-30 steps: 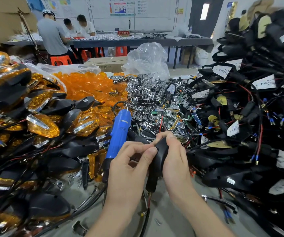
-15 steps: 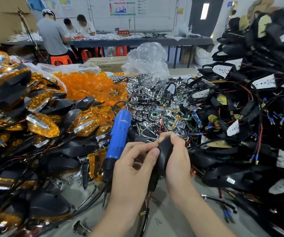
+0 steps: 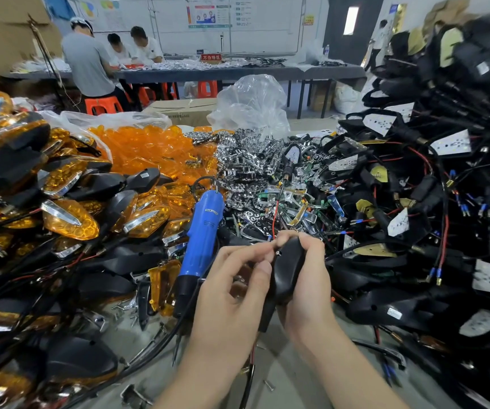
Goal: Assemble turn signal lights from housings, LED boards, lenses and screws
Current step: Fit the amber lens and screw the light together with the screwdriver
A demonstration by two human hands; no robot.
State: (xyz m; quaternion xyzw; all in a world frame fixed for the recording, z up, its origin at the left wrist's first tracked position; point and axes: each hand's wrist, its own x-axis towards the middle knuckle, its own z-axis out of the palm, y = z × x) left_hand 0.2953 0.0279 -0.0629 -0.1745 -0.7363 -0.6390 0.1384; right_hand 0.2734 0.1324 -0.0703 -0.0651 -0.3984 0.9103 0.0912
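Note:
A black turn signal housing (image 3: 286, 270) stands upright between both hands at the middle of the bench. My right hand (image 3: 305, 287) grips it from the right, fingers curled over its top. My left hand (image 3: 232, 287) pinches its left edge with fingertips near a small screw (image 3: 278, 252). Its wires hang down below the hands. A blue electric screwdriver (image 3: 201, 240) lies just left of my left hand, touching nothing I hold. What sits inside the housing is hidden.
Finished amber-lensed lights (image 3: 69, 218) pile up on the left. Loose orange lenses (image 3: 149, 149) and chrome reflectors (image 3: 246, 160) lie behind. Black housings with LED boards and wires (image 3: 415, 202) stack high on the right. Loose screws (image 3: 269, 385) dot the grey bench. People work at a far table.
Both hands have risen slightly with the housing, and my left fingertips have shifted up toward its top edge. The screwdriver has not moved.

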